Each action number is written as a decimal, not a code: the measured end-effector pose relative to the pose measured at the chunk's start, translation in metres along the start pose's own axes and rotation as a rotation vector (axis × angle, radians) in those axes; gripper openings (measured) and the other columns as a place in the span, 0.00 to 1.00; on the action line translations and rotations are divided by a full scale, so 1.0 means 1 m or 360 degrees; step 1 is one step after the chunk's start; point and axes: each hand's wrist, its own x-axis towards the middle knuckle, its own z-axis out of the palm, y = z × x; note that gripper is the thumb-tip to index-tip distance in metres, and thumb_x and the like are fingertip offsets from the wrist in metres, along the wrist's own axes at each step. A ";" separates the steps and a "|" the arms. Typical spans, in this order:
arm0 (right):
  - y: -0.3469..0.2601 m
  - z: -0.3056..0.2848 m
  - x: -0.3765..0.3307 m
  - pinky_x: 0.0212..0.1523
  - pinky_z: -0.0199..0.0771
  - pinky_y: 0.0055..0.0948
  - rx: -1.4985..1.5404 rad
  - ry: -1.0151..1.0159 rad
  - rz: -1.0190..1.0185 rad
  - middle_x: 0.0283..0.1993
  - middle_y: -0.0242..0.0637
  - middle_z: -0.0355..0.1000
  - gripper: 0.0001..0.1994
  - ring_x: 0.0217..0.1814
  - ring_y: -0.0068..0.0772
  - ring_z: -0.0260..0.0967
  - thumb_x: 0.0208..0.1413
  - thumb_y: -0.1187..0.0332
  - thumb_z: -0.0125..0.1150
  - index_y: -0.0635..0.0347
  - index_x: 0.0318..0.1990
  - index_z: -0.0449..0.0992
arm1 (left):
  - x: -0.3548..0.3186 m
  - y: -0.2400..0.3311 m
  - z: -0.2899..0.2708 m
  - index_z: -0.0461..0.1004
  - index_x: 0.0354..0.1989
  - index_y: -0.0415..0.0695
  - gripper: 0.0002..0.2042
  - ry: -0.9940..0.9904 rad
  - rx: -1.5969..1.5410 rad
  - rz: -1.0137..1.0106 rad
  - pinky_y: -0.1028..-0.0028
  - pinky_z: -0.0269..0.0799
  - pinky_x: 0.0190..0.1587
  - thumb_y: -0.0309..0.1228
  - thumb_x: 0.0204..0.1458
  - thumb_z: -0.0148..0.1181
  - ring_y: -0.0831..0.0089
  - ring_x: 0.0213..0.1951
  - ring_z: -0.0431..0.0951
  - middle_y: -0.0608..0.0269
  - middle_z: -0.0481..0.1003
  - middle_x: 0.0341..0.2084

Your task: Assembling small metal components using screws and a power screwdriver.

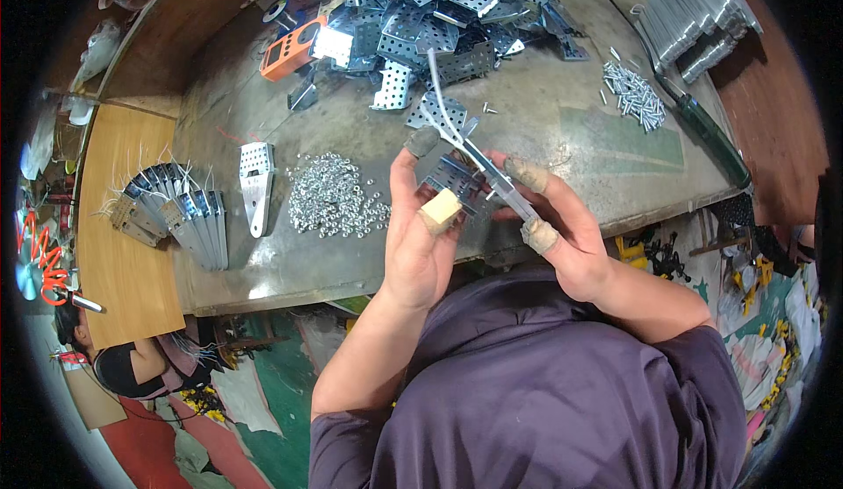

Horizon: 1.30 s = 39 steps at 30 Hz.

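Observation:
Above the front edge of the workbench [536,147], both hands hold one metal assembly. Its narrow grey metal plate [512,196] is seen nearly edge-on, and a dark perforated bracket [453,176] sits against it. Pale wires [442,94] run up from its far end. My left hand [414,248] is closed around the bracket side, thumb and fingers wrapped with tape, one wrap yellow. My right hand [575,239] pinches the plate's near end between taped thumb and fingers. Part of the bracket is hidden by the left fingers.
Perforated metal brackets [421,37] lie heaped at the back beside an orange meter [292,47]. Nuts [334,197], a finished-looking bracket plate [256,189] and wired plates [180,212] lie left. Screws [634,96], a dark-handled screwdriver [716,142] and stacked metal parts [694,17] are right.

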 end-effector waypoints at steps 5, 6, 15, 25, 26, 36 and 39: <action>0.002 -0.002 -0.001 0.64 0.49 0.34 -0.0374 -0.0057 -0.0014 0.65 0.48 0.53 0.22 0.68 0.41 0.50 0.56 0.75 0.47 0.65 0.60 0.58 | -0.001 -0.007 -0.004 0.46 0.61 0.46 0.31 -0.0035 0.0157 0.0173 0.63 0.59 0.58 0.36 0.51 0.52 0.60 0.56 0.64 0.53 0.61 0.56; 0.002 -0.003 0.001 0.64 0.49 0.34 -0.0454 -0.0083 -0.0046 0.65 0.49 0.54 0.22 0.68 0.42 0.50 0.56 0.76 0.47 0.66 0.60 0.59 | 0.000 -0.007 -0.003 0.46 0.61 0.46 0.31 -0.0033 0.0159 0.0174 0.63 0.59 0.58 0.36 0.51 0.52 0.60 0.56 0.64 0.53 0.61 0.56; 0.010 0.002 0.000 0.61 0.56 0.34 -0.0676 -0.0073 -0.0167 0.63 0.50 0.55 0.24 0.65 0.46 0.55 0.52 0.79 0.50 0.61 0.58 0.61 | 0.002 -0.015 -0.007 0.46 0.58 0.44 0.29 0.0059 0.0420 0.0305 0.63 0.62 0.56 0.34 0.51 0.54 0.57 0.57 0.64 0.48 0.62 0.51; 0.009 0.013 -0.020 0.67 0.41 0.39 -0.0687 -0.0321 0.0029 0.68 0.57 0.38 0.38 0.71 0.53 0.36 0.52 0.66 0.59 0.65 0.65 0.43 | 0.001 -0.011 -0.014 0.46 0.55 0.43 0.28 0.0040 0.0511 0.0081 0.65 0.65 0.54 0.25 0.50 0.58 0.58 0.55 0.66 0.44 0.63 0.49; 0.008 0.005 -0.023 0.68 0.37 0.41 -0.0874 -0.0501 0.0083 0.68 0.59 0.32 0.45 0.72 0.55 0.32 0.50 0.61 0.62 0.68 0.65 0.36 | 0.002 -0.008 -0.016 0.46 0.55 0.43 0.28 -0.0012 0.0590 -0.0015 0.65 0.65 0.54 0.23 0.50 0.57 0.58 0.54 0.67 0.44 0.64 0.48; -0.082 -0.191 -0.034 0.57 0.60 0.38 -0.2898 0.0713 0.0263 0.52 0.49 0.65 0.25 0.55 0.49 0.61 0.48 0.63 0.59 0.63 0.54 0.64 | -0.003 -0.003 -0.019 0.50 0.53 0.41 0.27 0.0011 0.0853 -0.0157 0.65 0.66 0.51 0.23 0.47 0.57 0.59 0.53 0.68 0.52 0.64 0.47; -0.102 -0.267 -0.078 0.55 0.61 0.41 -0.2862 0.0597 0.0865 0.53 0.48 0.65 0.28 0.55 0.50 0.62 0.50 0.60 0.59 0.62 0.57 0.61 | 0.002 -0.005 -0.016 0.52 0.50 0.40 0.25 0.0008 0.0806 -0.0154 0.67 0.62 0.53 0.16 0.43 0.55 0.64 0.55 0.64 0.56 0.60 0.47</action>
